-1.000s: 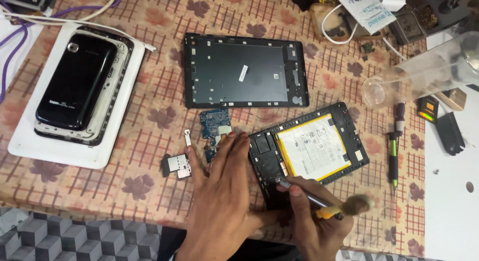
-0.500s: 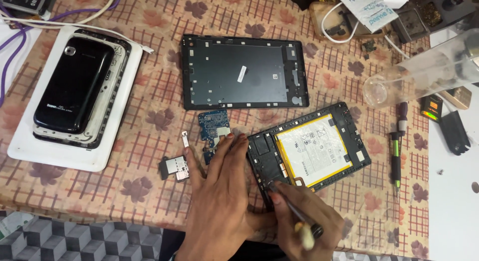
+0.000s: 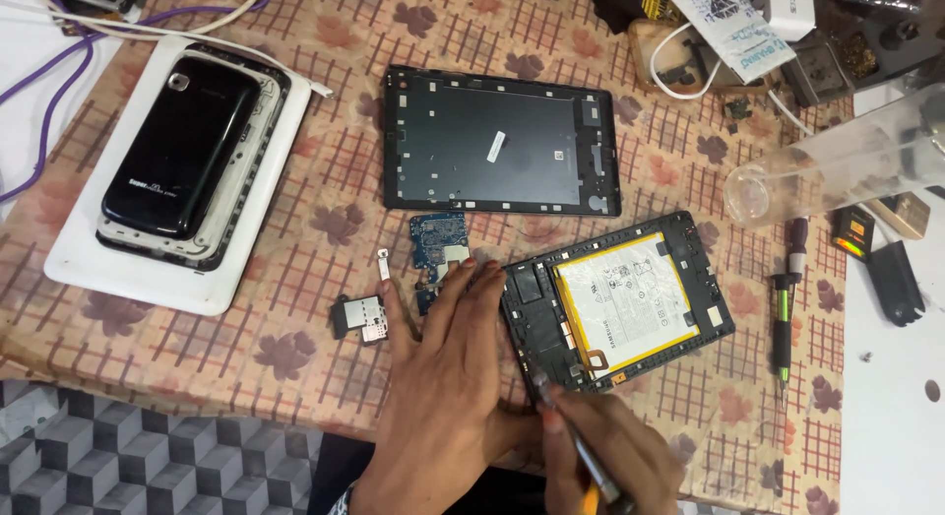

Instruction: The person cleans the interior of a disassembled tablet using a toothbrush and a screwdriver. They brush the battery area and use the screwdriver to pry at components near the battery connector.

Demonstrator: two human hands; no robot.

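**Opened tablet under both hands near the table's front edge**

We see the opened tablet (image 3: 618,300) lying flat on the patterned tablecloth (image 3: 295,348), close to the near edge of the table. Its long axis runs from lower left to upper right, tilted a little off the table's edge, with the yellow-bordered battery (image 3: 625,298) facing up.

Our left hand (image 3: 448,377) lies spread and flat, fingers wide, pressing the tablet's left edge and the cloth beside it. Our right hand (image 3: 610,456) is closed around a thin screwdriver (image 3: 576,441), its tip touching the tablet's lower left corner.

Open cloth lies to the left of the left hand, past the small grey part (image 3: 359,318). The blue circuit board (image 3: 440,244) sits just above the fingertips, and the dark back cover (image 3: 502,141) lies beyond it. To the right, a green-handled screwdriver (image 3: 785,303) lies near the tablet, roughly upright in the view.
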